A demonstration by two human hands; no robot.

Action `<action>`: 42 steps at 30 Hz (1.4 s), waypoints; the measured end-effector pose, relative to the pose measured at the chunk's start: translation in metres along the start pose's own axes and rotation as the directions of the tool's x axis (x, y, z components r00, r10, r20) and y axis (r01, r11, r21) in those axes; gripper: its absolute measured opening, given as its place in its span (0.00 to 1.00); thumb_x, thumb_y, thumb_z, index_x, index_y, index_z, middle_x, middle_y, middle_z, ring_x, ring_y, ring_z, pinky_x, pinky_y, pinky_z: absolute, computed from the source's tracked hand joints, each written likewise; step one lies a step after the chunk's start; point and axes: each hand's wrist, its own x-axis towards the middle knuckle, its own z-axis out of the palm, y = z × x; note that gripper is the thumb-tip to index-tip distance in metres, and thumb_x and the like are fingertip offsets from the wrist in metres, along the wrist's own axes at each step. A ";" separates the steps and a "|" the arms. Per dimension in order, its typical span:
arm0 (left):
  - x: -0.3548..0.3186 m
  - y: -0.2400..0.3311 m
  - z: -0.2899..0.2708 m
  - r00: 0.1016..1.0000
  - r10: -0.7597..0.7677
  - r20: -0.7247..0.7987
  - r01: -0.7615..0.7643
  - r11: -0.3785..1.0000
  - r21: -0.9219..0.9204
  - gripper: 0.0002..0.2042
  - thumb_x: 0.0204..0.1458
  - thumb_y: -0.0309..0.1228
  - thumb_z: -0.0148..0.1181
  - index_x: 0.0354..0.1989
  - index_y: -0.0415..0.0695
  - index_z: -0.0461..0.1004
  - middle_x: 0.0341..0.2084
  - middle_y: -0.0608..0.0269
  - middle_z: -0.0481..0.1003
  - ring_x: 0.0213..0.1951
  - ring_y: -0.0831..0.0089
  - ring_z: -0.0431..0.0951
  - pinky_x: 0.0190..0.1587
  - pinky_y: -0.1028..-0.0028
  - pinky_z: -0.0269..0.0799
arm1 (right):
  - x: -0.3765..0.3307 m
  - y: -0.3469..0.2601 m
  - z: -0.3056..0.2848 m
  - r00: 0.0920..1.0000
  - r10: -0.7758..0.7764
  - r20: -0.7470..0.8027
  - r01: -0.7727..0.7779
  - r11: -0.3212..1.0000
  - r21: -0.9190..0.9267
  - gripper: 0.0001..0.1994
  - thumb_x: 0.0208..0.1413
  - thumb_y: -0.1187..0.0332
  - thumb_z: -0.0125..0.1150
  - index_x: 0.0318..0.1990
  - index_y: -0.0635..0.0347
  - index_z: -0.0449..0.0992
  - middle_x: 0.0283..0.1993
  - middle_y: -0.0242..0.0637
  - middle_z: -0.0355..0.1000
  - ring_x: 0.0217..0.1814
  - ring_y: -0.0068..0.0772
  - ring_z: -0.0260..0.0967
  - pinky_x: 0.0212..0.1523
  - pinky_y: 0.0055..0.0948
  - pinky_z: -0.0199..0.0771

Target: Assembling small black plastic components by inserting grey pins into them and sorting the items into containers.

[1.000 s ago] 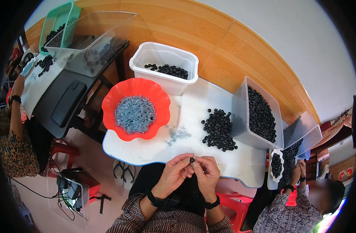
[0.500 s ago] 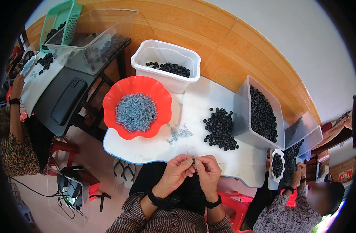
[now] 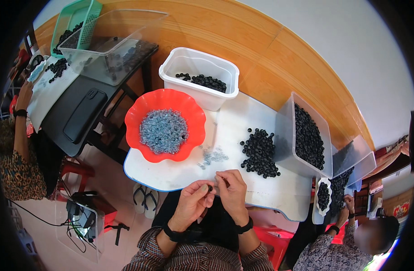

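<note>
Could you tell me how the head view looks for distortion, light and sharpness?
Head view: strong fisheye, the wall panelling bows and dark corners ring the picture; light is even and soft; the red bowl and hands are sharp, a face at lower right is blurred.

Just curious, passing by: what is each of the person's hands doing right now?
Left hand: fingers pinched on a small black piece.
Right hand: fingers curled, fingertips meeting the same piece; whether it grips cannot be told.

Glossy red plastic bowl (image 3: 139, 113), smooth white table (image 3: 243, 113), matt black beads (image 3: 260, 151)
</note>
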 end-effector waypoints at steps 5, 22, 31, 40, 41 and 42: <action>-0.008 0.014 -0.004 0.999 0.048 0.016 -0.048 0.999 -0.015 0.10 0.61 0.28 0.54 0.47 0.34 0.73 0.35 0.56 0.76 0.28 0.75 0.73 0.31 0.79 0.69 | 0.009 -0.004 0.018 0.996 -0.079 0.050 0.087 0.974 -0.208 0.06 0.50 0.75 0.66 0.37 0.59 0.80 0.34 0.38 0.70 0.29 0.37 0.72 0.29 0.29 0.72; -0.009 0.018 -0.012 0.999 0.038 -0.012 -0.038 0.999 -0.028 0.11 0.61 0.29 0.55 0.46 0.34 0.73 0.35 0.55 0.76 0.28 0.76 0.73 0.31 0.79 0.70 | 0.012 0.004 0.029 0.999 -0.044 -0.016 0.038 0.959 -0.282 0.06 0.50 0.75 0.65 0.36 0.60 0.75 0.34 0.40 0.70 0.30 0.42 0.73 0.30 0.36 0.73; -0.006 0.013 -0.011 0.999 0.029 -0.028 -0.029 1.000 0.008 0.10 0.61 0.28 0.55 0.47 0.35 0.73 0.35 0.56 0.76 0.28 0.75 0.74 0.31 0.78 0.70 | 0.007 0.012 0.011 0.998 -0.049 -0.025 0.041 0.961 -0.275 0.07 0.50 0.78 0.65 0.38 0.62 0.77 0.36 0.40 0.71 0.29 0.37 0.74 0.29 0.31 0.74; -0.007 0.012 -0.012 0.998 0.058 -0.018 -0.058 0.998 -0.036 0.11 0.62 0.27 0.53 0.48 0.33 0.72 0.35 0.55 0.77 0.28 0.75 0.75 0.31 0.78 0.73 | 0.019 0.000 0.029 0.983 -0.182 -0.015 0.167 0.930 -0.328 0.07 0.50 0.76 0.65 0.37 0.59 0.79 0.36 0.38 0.69 0.31 0.39 0.73 0.30 0.33 0.74; -0.008 0.013 -0.012 0.997 0.069 -0.019 -0.070 0.997 -0.035 0.11 0.62 0.27 0.53 0.48 0.33 0.72 0.35 0.55 0.77 0.28 0.75 0.75 0.31 0.78 0.73 | 0.020 0.000 0.029 0.983 -0.183 -0.014 0.168 0.930 -0.328 0.07 0.50 0.76 0.65 0.37 0.59 0.79 0.36 0.38 0.69 0.31 0.39 0.73 0.30 0.33 0.74; -0.008 0.013 -0.012 0.997 0.071 -0.020 -0.072 0.997 -0.036 0.11 0.62 0.27 0.53 0.48 0.33 0.72 0.35 0.55 0.77 0.28 0.75 0.75 0.31 0.78 0.73 | 0.021 0.000 0.030 0.983 -0.181 -0.001 0.170 0.922 -0.348 0.07 0.50 0.76 0.64 0.37 0.59 0.79 0.37 0.38 0.69 0.32 0.40 0.73 0.31 0.34 0.74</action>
